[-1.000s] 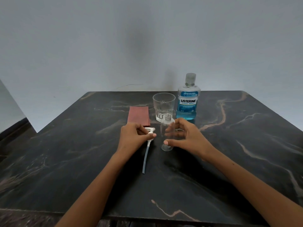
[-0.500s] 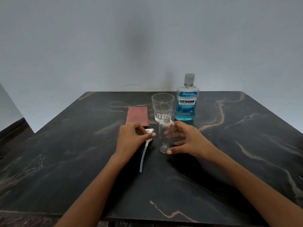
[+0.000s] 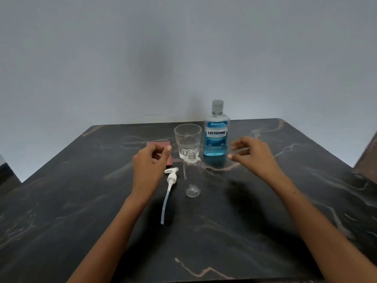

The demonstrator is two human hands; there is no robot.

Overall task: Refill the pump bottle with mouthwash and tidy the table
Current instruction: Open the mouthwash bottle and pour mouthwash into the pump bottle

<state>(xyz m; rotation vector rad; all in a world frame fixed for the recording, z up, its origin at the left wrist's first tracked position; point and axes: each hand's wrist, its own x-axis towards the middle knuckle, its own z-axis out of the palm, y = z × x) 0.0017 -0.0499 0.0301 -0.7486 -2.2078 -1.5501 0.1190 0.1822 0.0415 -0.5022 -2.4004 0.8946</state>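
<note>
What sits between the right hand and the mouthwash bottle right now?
Nothing visible. The right hand hovers open just right of the mouthwash bottle, with only bare table between them. The drinking glass stands on the bottle's far side.

A home, by the look of it: a dark marble-patterned counter point(image 3: 265, 211) set against a plain grey painted wall point(image 3: 183, 58), and on it, near the wall, a Listerine mouthwash bottle point(image 3: 216, 137) just beside a drinking glass point(image 3: 187, 139).

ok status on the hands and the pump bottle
Both hands empty: left hand, right hand near mouthwash. Pump bottle upright, open, empty. Pump flat beside it. Nothing blocking.
</note>
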